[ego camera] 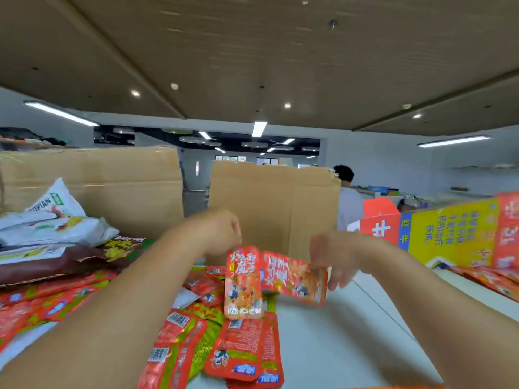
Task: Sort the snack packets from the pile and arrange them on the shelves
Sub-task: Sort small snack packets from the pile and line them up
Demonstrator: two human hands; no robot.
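Above pile (241, 349), left hand (222, 228) pinches upright red packet (243, 284); right hand (334, 259) blurred, grip unclear.

Left hand (222, 228) pinching, right hand (334, 259) blurred, both outstretched.

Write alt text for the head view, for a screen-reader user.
The left hand pinches the top of an upright red snack packet while the blurred right hand meets the end of a second red packet, tilted sideways. Below, a pile of red and green packets lies on a white table, cardboard boxes behind.
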